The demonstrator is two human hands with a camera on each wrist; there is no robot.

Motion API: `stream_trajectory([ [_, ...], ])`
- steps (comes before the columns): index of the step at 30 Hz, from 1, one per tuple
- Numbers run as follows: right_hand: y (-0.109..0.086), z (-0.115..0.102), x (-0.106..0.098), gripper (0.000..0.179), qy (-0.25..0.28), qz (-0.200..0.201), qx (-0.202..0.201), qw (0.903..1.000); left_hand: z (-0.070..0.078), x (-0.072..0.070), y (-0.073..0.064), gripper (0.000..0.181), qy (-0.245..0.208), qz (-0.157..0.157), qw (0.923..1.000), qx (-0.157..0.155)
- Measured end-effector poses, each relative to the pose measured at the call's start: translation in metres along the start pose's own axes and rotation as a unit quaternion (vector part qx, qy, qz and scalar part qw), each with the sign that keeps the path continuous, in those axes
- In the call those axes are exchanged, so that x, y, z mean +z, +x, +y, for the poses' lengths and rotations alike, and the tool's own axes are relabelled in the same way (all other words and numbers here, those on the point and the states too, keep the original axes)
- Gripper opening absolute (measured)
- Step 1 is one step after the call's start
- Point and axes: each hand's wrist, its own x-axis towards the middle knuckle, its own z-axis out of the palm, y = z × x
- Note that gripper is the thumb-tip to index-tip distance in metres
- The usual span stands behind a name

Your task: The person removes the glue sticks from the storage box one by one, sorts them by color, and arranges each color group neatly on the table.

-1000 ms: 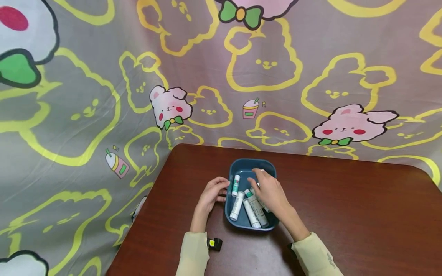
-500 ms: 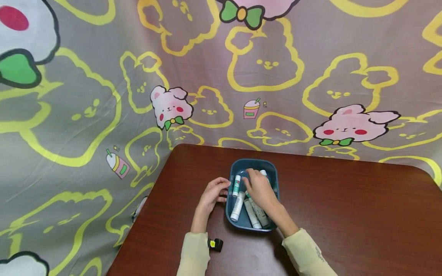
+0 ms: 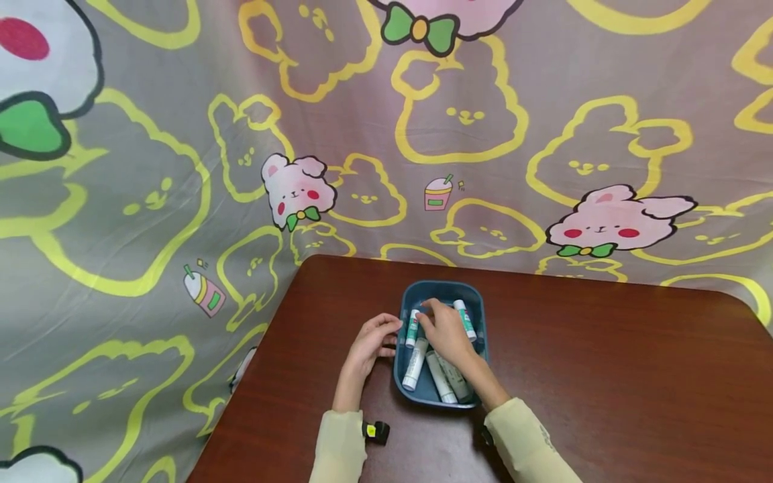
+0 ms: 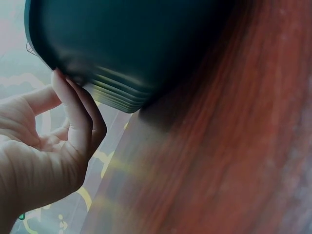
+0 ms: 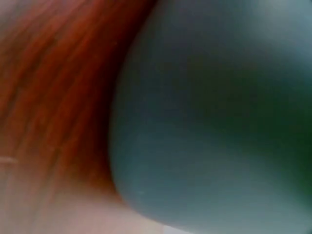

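A dark blue plastic bin [image 3: 443, 289] on the table holds several white glue sticks. At its left side lies a small glue stick [image 3: 413, 328] with a green label, and a similar glue stick [image 3: 464, 318] leans at the upper right. Larger glue sticks, among them a white one [image 3: 415, 364], lie toward the near end. My left hand [image 3: 370, 341] touches the bin's left rim with bent, relaxed fingers; the left wrist view shows the fingertips [image 4: 59, 74] right at that rim. My right hand [image 3: 448, 335] is over the bin, thumb and index apart beside the small left glue stick, partly covering the larger ones.
The bin stands on a reddish-brown wooden table [image 3: 610, 362]. A patterned cloth [image 3: 362, 127] with cartoon animals hangs behind and to the left of it. Only the blurred bin wall [image 5: 204, 146] and tabletop show in the right wrist view.
My right hand has moved left across the bin to the small left glue stick, uncovering the glue stick at the upper right. My left hand has stayed at the rim.
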Motion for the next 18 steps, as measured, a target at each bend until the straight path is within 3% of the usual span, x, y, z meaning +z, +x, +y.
stream_trajectory([
  [10, 0.002, 0.014, 0.011, 0.023, -0.007, 0.000, 0.006, 1.0000, -0.001, 0.000, 0.000, 0.010, 0.000, -0.006, 1.0000, -0.006],
  [18, 0.007, 0.014, 0.012, 0.028, 0.062, -0.049, 0.093, 0.9925, 0.000, 0.000, 0.002, 0.004, -0.006, -0.009, 0.9999, -0.009],
])
